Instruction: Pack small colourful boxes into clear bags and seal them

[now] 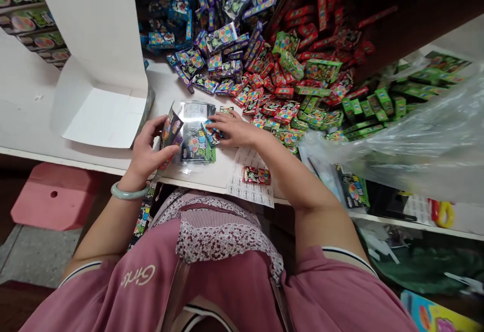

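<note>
My left hand [149, 153] wraps thumb and fingers round a dark printed packet [171, 129] held on edge, with small purple and red parts low beside it. My right hand [235, 129] reaches in from the right, its fingers closed on a small blue box [212, 133]. Beneath that box lie flat, dark printed packets in clear plastic [196, 145] with a green edge. Part of another small box [227, 110] shows behind my right fingers. A red box [257, 175] rests on a sheet of round stickers [242, 188] by my right forearm.
Heaps of purple boxes [223, 64], red boxes [321, 19] and green boxes [385, 101] spread across the back. An open white carton [106, 112] stands at left. Clear plastic film [427, 140] covers the right side, near yellow-handled scissors [446, 215]. A pink stool [55, 196] stands below left.
</note>
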The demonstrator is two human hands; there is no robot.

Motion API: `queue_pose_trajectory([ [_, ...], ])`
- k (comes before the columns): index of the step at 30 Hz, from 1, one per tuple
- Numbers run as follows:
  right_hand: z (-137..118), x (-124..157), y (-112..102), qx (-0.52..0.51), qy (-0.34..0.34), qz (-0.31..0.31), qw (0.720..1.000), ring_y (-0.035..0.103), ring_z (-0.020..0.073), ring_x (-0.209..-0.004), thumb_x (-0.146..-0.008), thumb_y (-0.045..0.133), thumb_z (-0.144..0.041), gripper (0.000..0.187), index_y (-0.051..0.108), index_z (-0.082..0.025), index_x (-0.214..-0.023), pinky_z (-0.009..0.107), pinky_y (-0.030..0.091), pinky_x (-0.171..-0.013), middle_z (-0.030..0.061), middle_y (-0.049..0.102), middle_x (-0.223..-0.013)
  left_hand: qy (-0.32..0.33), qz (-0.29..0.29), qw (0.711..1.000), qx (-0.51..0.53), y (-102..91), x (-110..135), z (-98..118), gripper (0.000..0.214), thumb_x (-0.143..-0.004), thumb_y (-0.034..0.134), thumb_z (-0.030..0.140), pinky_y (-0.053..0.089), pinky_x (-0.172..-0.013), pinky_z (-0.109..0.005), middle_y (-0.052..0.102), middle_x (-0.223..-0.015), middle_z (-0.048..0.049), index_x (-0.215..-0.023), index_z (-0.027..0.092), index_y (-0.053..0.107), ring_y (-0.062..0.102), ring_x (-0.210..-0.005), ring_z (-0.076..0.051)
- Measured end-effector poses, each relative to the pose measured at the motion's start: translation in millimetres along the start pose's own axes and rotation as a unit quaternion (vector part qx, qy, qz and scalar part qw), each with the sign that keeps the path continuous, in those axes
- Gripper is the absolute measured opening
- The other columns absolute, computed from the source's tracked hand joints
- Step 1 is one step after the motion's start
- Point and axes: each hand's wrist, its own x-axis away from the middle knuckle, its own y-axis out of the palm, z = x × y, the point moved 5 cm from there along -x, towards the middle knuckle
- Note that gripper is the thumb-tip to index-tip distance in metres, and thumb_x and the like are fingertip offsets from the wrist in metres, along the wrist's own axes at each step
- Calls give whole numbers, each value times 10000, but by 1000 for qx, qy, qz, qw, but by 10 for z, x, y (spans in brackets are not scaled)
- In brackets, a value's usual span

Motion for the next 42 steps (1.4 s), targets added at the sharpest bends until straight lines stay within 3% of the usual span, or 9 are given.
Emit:
queue_pose_trajectory([
  [2,0,87,-86,-43,-12,55,998,431,327,-1440,-823,686,-273,576,594,-285,-1391,590,306,-1216,93,481,-1545,13,-1,1000,-14,12,14,57,772,-712,806,630,561,-958,-420,650,-1263,-95,-1348,259,576,648,-1129,-271],
  [4,-29,272,-227,-97,-21,150,984,481,301,-1390,-852,645,-312,553,578,-307,-1401,549,397,-1168,90,492,-1498,36,-9,998,-46,34,28,155,795,-726,794,638,551,-989,-441,635,-1270,-101,-1375,249,549,636,-1147,-276],
  [6,-94,509,-392,-129,-39,247,960,464,299,-1397,-879,620,-382,554,540,-344,-1426,559,418,-1145,78,478,-1482,75,-30,992,-94,86,35,276,823,-725,796,642,535,-1025,-467,621,-1274,-102,-1392,245,522,619,-1169,-286],
  [8,-215,708,-529,-111,-71,293,947,429,318,-1417,-866,648,-442,571,539,-349,-1419,586,393,-1154,77,452,-1495,118,-59,980,-147,167,39,383,853,-720,803,639,515,-1054,-492,605,-1286,-106,-1411,247,494,598,-1196,-300],
  [13,-537,838,-614,-3,-142,203,969,441,337,-1383,-855,675,-344,468,608,-282,-1313,610,392,-1129,112,478,-1462,169,-118,951,-231,369,58,460,879,-761,776,618,484,-1067,-528,564,-1329,-153,-1470,231,429,566,-1228,-336],
  [18,-586,823,-533,28,-172,144,974,469,312,-1322,-856,683,-284,431,605,-253,-1278,557,463,-1055,132,506,-1409,184,-163,939,-242,458,108,447,888,-761,761,640,478,-1049,-540,574,-1337,-171,-1473,223,434,570,-1214,-354],
  [29,-596,860,-542,25,-156,123,980,508,305,-1232,-815,735,-328,413,622,-213,-1195,508,476,-1010,151,533,-1328,207,-195,938,-199,486,135,470,865,-810,724,631,519,-1013,-515,575,-1321,-175,-1498,223,395,588,-1204,-331],
  [36,-576,775,-480,13,-143,165,976,498,325,-1263,-836,721,-385,420,603,-228,-1207,543,448,-1035,149,526,-1353,172,-186,949,-189,427,80,444,854,-778,762,617,517,-1021,-515,584,-1320,-151,-1473,245,433,596,-1194,-324],
  [42,-591,758,-401,-31,-151,154,976,481,307,-1248,-813,717,-385,410,582,-244,-1174,523,439,-1039,121,509,-1311,152,-169,955,-191,437,145,414,872,-740,787,633,510,-1022,-507,595,-1304,-148,-1447,236,468,597,-1182,-323],
])
